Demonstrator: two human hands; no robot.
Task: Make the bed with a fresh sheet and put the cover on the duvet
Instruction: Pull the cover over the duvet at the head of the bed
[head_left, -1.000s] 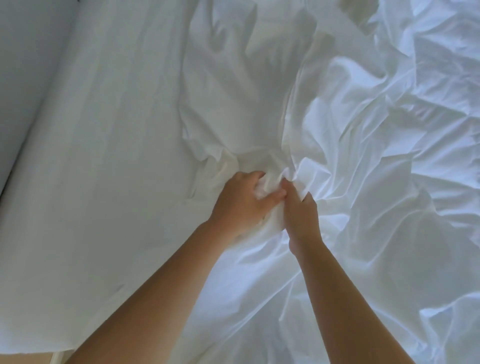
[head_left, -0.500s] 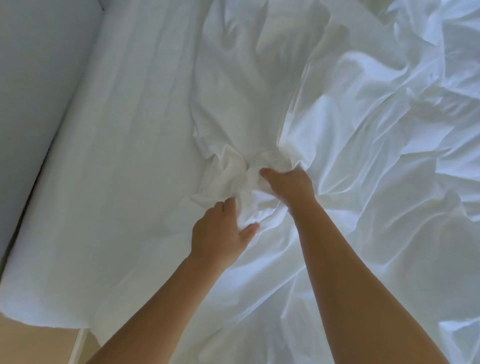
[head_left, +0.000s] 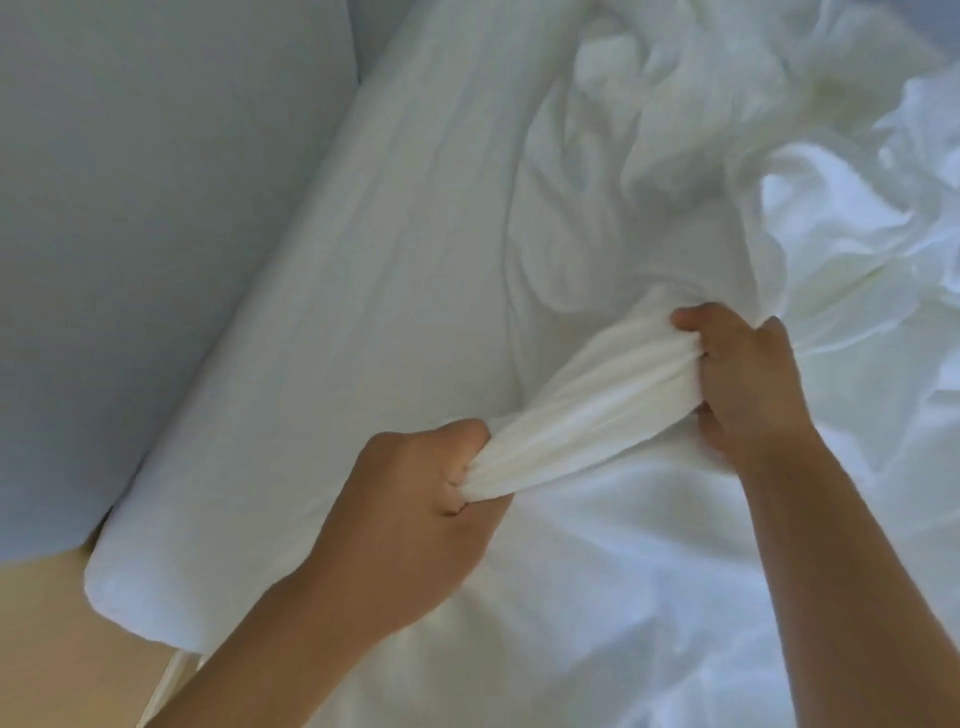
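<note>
Since a moment ago your hands are drawing apart, left hand at 7 o'clock and right hand at 2 o'clock, both clamping a bunched rope of white sheet over the mattress; soft, light, slippery fabric, so keep gripping gathered folds.

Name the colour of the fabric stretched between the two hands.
Plain white, no pattern; the fabric shows best in the head view.
</note>
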